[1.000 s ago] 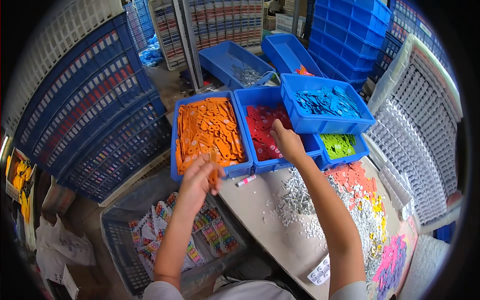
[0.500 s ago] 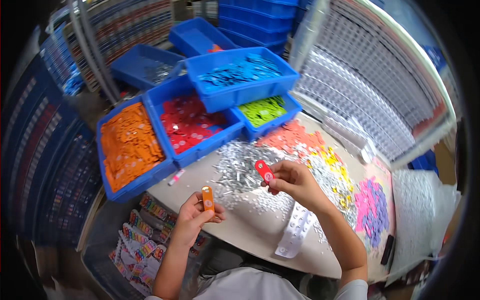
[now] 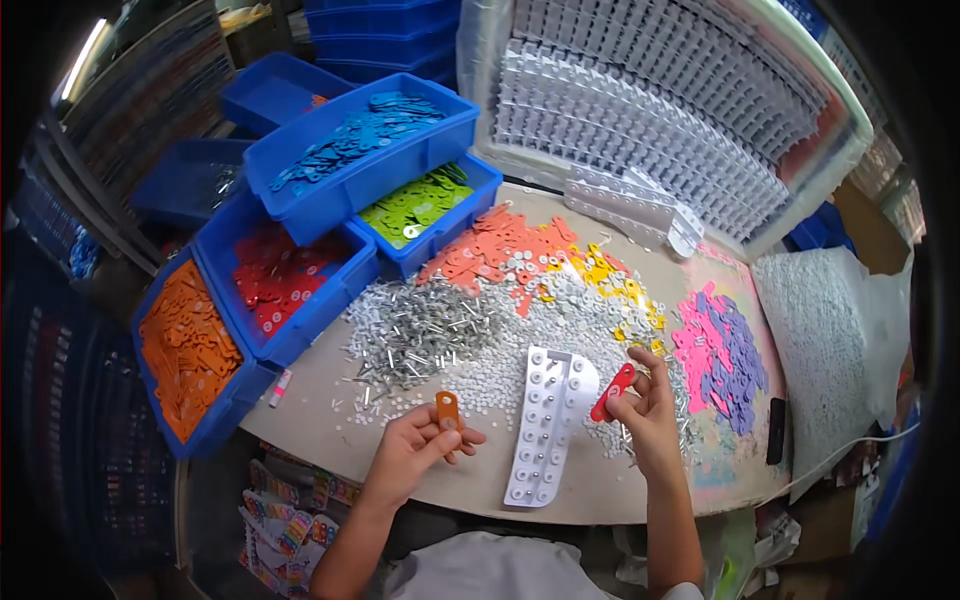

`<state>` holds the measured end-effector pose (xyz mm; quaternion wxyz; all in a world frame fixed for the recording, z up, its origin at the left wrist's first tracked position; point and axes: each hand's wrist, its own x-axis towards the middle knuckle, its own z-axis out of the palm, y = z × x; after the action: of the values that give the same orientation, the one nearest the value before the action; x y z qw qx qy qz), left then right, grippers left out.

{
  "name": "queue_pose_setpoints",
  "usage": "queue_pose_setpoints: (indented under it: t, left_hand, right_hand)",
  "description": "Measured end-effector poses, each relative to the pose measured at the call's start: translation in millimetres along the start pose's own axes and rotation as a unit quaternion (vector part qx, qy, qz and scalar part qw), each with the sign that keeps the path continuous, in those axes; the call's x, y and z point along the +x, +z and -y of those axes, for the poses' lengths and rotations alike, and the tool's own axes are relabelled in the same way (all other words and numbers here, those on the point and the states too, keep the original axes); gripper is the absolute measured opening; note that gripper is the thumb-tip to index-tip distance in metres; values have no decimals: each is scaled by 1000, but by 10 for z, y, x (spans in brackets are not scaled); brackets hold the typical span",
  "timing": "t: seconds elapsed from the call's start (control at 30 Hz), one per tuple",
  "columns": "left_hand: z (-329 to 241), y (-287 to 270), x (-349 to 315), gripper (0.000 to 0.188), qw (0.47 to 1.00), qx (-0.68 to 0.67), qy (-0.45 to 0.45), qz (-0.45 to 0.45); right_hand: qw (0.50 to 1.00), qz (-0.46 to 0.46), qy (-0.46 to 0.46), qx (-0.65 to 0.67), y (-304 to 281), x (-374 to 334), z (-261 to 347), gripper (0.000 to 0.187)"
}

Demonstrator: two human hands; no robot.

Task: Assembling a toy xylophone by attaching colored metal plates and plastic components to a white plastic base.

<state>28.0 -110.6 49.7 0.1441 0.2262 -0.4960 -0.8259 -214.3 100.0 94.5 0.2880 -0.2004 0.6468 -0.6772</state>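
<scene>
Fingers: your left hand (image 3: 415, 450) pinches an orange tag (image 3: 448, 409); your right hand (image 3: 645, 405) pinches a red tag (image 3: 612, 392).
Handling: light, thin, likely slippery; hold them by the edges.

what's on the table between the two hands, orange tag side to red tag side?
In the head view, a white strip studded with round pieces lies between the left hand, holding an orange tag, and the right hand, holding a red tag.

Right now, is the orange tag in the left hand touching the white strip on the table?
Apart. The head view shows bare table between the orange tag, pinched in the left hand, and the white strip.
</scene>
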Motion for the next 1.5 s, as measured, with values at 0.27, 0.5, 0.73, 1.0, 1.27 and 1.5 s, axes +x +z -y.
queue_pose_setpoints:
  t: [0.27,0.5,0.73,1.0,1.27,1.5]
  left_hand:
    - [49,63,51,14,999,15,22,-30]
    - [179,-73,66,14,997,42,63,-27]
    - [158,-75,18,22,995,4,-3,-105]
    - [167,-89,24,28,992,-12,19,-125]
    - [170,-99,53,13,992,-12,-13,-122]
    - [136,-72,146,19,992,51,65,-100]
  right_hand:
    - [989,-20,-57,-135,-64,114,-275,20]
    - [957,-29,-101,-270,156,110,-205,18]
    - [956,-10,-49,-288,59,128,-201,14]
    - [978,-27,-39,-201,-97,155,-234,16]
    - [977,-22,-2,-213,-12,212,-164,11]
    - [878,39,-166,-448,303,323,-298,10]
